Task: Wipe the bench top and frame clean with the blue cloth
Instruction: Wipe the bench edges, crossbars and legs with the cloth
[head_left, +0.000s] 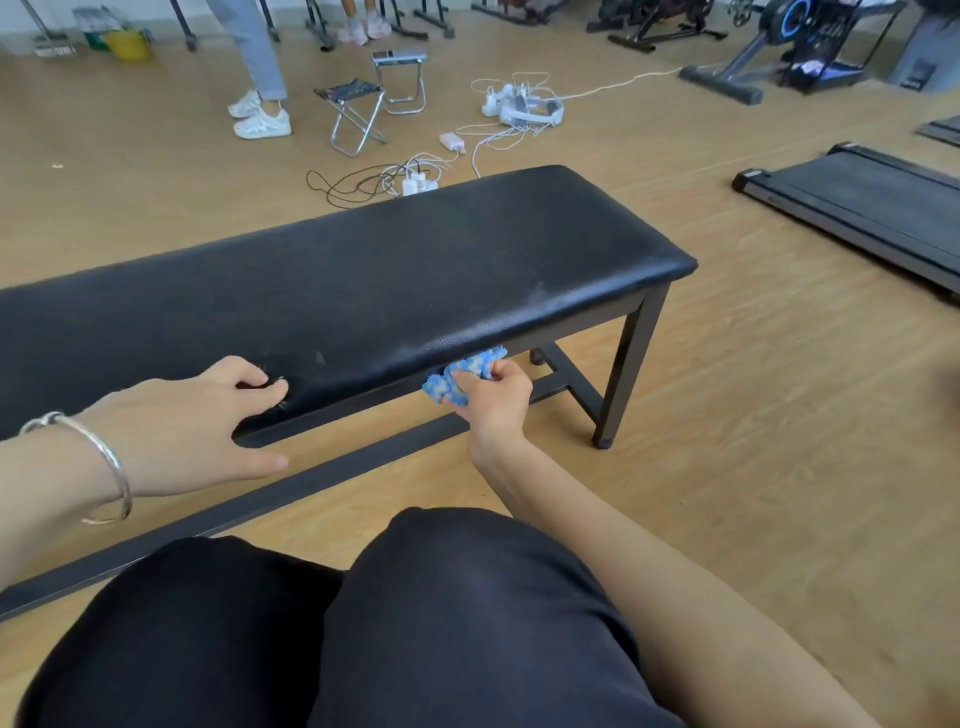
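Facing the bench top (363, 270): black, padded, scuffed pale toward its right end, nicked at the front edge. Runs long from left to right, so any stroke follows that line. Beneath the top, the frame (631, 364): dark metal, with a rail tight under the front edge. Then the left hand (208, 421), resting at the nick, fingers laid on the top, thumb below, seemingly bracing. Well apart from it, nearer the right end, the right hand (493, 397), bunched around the cloth (467, 376), pressing it up under the front edge against the rail. Blue and white, nubby, crumpled small. Looks like frame work now, with rail left to cover either side.
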